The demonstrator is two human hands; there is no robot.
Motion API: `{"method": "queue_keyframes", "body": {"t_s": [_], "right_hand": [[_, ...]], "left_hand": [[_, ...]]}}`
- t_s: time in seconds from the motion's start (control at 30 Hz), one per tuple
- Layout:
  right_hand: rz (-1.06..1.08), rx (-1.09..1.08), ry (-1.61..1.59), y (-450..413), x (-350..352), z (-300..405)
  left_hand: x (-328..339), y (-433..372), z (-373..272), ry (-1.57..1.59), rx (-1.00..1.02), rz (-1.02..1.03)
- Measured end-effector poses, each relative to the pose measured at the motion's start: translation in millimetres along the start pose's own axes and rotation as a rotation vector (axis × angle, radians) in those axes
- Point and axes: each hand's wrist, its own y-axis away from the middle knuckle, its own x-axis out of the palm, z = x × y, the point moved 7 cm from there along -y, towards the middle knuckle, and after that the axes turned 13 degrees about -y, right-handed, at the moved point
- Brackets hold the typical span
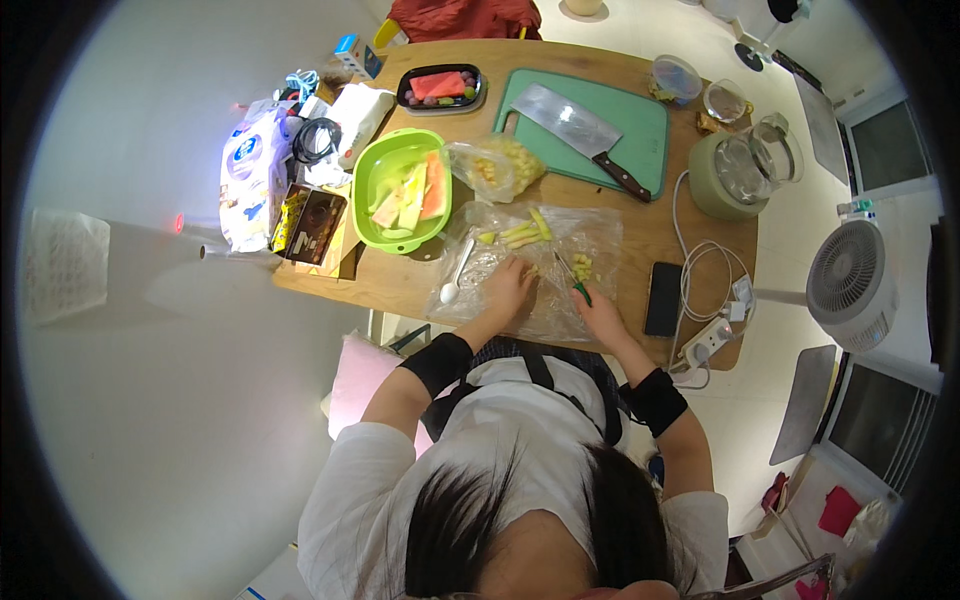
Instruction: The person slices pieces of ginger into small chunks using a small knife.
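Note:
My right hand (600,313) grips the green handle of a small knife (580,289), its blade pointing up and to the left. My left hand (510,285) is low over a clear plastic sheet (487,319). Small pale-yellow bits show by its fingertips, but whether it holds them is unclear. Beside the blade lies a little heap of diced pale-yellow fruit (581,265). Several longer yellow-green strips (523,234) rest on the sheet beyond my hands. A white plastic spoon (457,276) lies left of my left hand.
A green basin (358,184) of rinds stands left, beside a bag of diced fruit (514,163). Behind lies a cleaver (568,120) on a green cutting board (643,127). On the right are a phone (663,298), a power strip (705,343) with cables and an appliance with a glass jar (724,184).

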Motion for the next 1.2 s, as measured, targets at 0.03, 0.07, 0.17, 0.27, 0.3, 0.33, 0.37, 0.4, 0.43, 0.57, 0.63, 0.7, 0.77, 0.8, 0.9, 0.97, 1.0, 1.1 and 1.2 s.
{"method": "queue_keyframes", "body": {"t_s": [0.03,0.07,0.17,0.27,0.3,0.33,0.37,0.4,0.43,0.57,0.63,0.7,0.77,0.8,0.9,0.97,1.0,1.1,1.2], "right_hand": [[-0.055,-0.125,0.277,-0.1,4.8,11.8],[-0.047,-0.128,0.276,-1.6,11.2,14.8],[0.003,0.05,0.47,-3.6,27.6,16.0],[-0.037,-0.032,0.494,-6.4,38.7,15.5],[-0.029,-0.044,0.528,-6.1,42.2,17.3],[-0.021,-0.055,0.562,-5.7,44.6,18.3],[-0.016,-0.056,0.565,-6.4,46.8,14.6],[-0.03,-0.068,0.525,-7.1,48.4,11.3],[-0.045,-0.079,0.485,-7.5,49.1,8.1],[-0.068,-0.131,0.503,-6.9,51.6,5.9],[-0.069,-0.136,0.545,-7.0,52.5,8.6],[-0.066,-0.119,0.6,-9.1,55.7,4.6],[-0.062,-0.101,0.654,-9.9,58.5,-0.2],[-0.082,-0.135,0.658,-9.1,59.8,1.7],[-0.097,-0.176,0.67,-10.3,63.2,1.6],[-0.091,-0.182,0.678,-11.9,66.1,-0.8],[-0.082,-0.176,0.689,-14.0,68.2,-2.6],[-0.07,-0.159,0.697,-17.3,71.3,-7.8],[-0.074,-0.141,0.69,-20.8,73.5,-11.7]], "left_hand": [[-2.4,3.8,5.6,-0.067,0.005,-0.012],[-1.4,6.1,11.4,-0.078,-0.001,0.012],[3.1,10.7,20.1,0.003,-0.068,0.087],[7.2,10.4,18.3,-0.029,-0.064,0.079],[8.2,11.2,20.1,-0.028,-0.072,0.077],[9.4,12.0,21.6,-0.021,-0.074,0.077],[10.7,12.6,22.7,-0.014,-0.075,0.077],[11.0,12.6,22.0,-0.013,-0.078,0.078],[11.5,12.4,21.4,-0.017,-0.086,0.077],[10.6,11.6,20.1,-0.01,-0.087,0.063],[9.1,10.3,18.3,-0.015,-0.084,0.066],[8.0,9.0,15.8,-0.021,-0.079,0.07],[7.9,7.6,13.3,-0.038,-0.079,0.082],[8.3,7.1,13.4,-0.038,-0.08,0.082],[12.2,6.6,16.4,-0.028,-0.094,0.089],[15.1,6.7,18.5,-0.014,-0.062,0.065],[14.6,6.5,18.5,-0.014,-0.062,0.067],[13.1,6.4,16.7,-0.031,-0.032,0.058],[14.7,6.4,17.0,-0.027,-0.035,0.046]]}}
